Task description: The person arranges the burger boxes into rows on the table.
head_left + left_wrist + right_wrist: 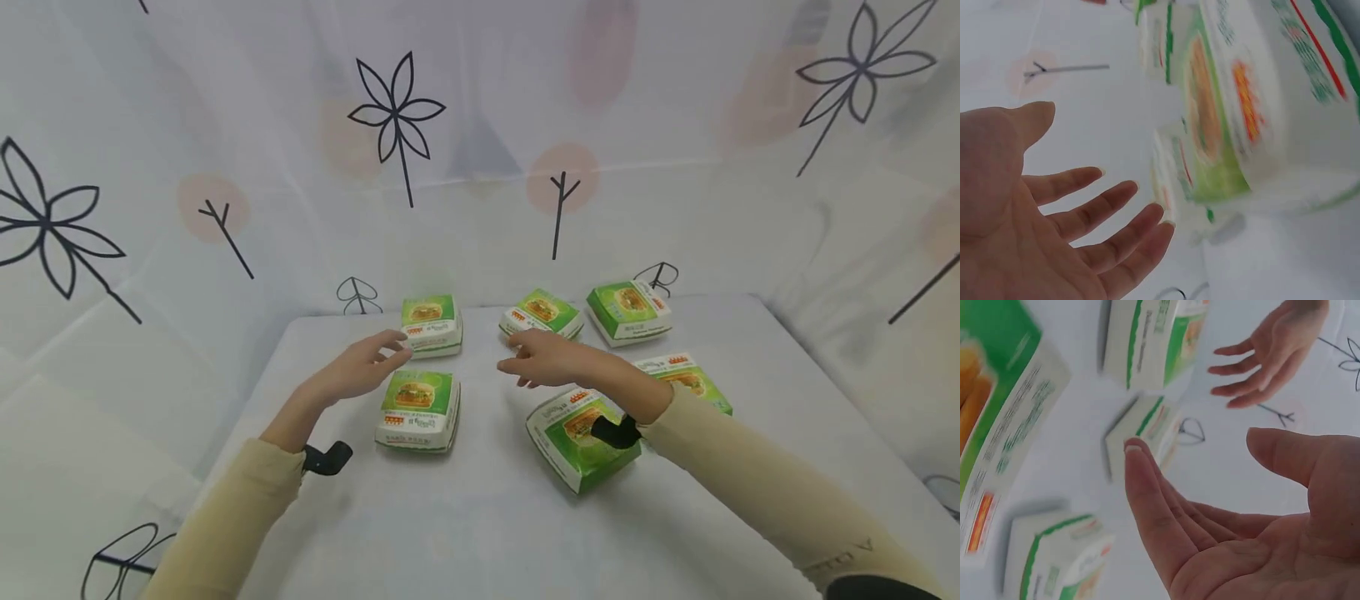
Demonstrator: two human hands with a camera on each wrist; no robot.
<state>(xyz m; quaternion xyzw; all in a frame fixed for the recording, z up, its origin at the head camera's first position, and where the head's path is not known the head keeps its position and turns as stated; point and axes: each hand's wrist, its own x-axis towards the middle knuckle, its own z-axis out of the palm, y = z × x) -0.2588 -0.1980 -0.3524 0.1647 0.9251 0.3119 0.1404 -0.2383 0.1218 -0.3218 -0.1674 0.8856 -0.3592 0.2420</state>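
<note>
My left hand [363,364] hovers with loosely bent fingers over the gap between the back-left burger box [431,325] and the front-left burger box [418,410]. In the left wrist view that hand [1066,231] has spread fingers and an empty palm. My right hand [547,358] hangs in front of the back-middle burger box [543,310], its forearm passing above the front-right burger box [577,437]. The right wrist view shows the right hand [1229,544] holding nothing, thumb apart from the fingers. All boxes are green and white with a burger picture.
Another burger box [628,312] stands at the back right. One more burger box [693,382] is partly hidden behind the right forearm. All stand on a white-covered table [465,525]. A patterned white curtain [480,125] hangs behind and at both sides.
</note>
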